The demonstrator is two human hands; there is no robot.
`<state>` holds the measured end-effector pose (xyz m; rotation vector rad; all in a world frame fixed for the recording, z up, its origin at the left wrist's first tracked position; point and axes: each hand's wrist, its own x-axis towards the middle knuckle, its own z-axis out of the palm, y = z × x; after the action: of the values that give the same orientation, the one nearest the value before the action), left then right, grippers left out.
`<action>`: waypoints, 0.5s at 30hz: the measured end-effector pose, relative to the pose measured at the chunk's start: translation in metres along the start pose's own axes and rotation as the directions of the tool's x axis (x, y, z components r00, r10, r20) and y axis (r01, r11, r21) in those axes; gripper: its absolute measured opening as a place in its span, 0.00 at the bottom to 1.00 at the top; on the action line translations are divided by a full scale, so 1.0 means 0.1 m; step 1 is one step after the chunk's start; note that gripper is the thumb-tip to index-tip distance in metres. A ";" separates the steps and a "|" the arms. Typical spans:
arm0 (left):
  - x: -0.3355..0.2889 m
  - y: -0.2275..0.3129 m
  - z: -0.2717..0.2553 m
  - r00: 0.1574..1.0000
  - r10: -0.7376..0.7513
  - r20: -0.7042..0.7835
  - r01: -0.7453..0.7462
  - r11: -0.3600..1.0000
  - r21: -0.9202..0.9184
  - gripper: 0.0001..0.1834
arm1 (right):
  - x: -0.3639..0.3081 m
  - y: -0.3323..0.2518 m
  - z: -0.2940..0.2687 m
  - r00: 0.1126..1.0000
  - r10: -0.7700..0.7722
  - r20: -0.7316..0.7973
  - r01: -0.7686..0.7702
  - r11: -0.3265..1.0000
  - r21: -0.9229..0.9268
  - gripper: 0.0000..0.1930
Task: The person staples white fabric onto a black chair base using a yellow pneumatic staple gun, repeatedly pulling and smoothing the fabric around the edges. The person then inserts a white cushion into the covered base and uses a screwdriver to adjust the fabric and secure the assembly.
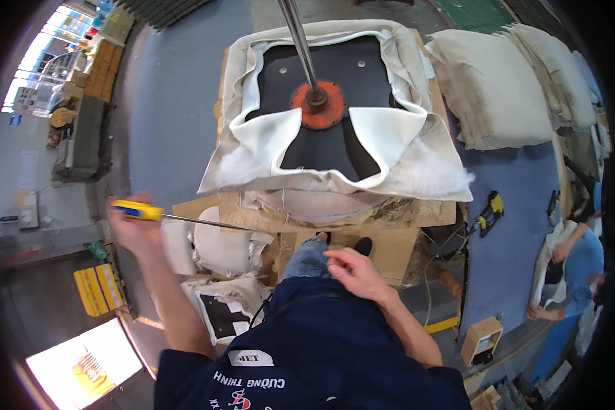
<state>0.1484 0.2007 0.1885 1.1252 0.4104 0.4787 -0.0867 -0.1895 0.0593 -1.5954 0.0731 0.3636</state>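
My left hand (pixel 135 229) is closed round the yellow and blue handle of a long screwdriver (pixel 205 222), held out to the left. Its thin shaft points right, toward the near edge of the work stand. My right hand (pixel 361 275) hovers in front of my body, fingers loosely bent and apart, with nothing visible in it. Ahead lies an upside-down seat cushion (pixel 212 174) with beige fabric and white padding folded back around a black base board (pixel 335 65). An orange-red disc (pixel 333 109) on a metal rod (pixel 295 27) rests on that board.
Beige cushions (pixel 492 85) are stacked at the right on a blue-topped table (pixel 509 253). A yellow and black staple gun (pixel 489 213) lies there too. A co-worker in blue (pixel 581 263) handles a fabric piece at the far right. More covered seat parts (pixel 222 239) sit below the stand.
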 end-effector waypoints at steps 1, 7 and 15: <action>-0.52 -0.24 0.02 0.995 -0.073 0.072 0.073 0.997 0.008 0.14 | 0.05 0.00 0.14 0.992 -0.102 0.074 0.099 0.994 0.045 0.18; -2.37 -1.30 0.46 0.836 -0.529 0.145 0.546 0.830 -0.115 0.15 | 0.18 0.03 0.70 0.972 -0.231 -0.040 0.234 0.948 0.216 0.29; -2.61 -1.50 0.49 0.464 -0.763 0.449 0.748 0.609 0.263 0.16 | 0.18 -0.07 0.22 0.788 -0.264 -0.556 0.436 0.877 0.200 0.25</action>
<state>-0.0173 -0.0339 0.0872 0.9261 0.3879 -0.6511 -0.0723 -0.1643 0.0605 -1.3043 0.2263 -0.3722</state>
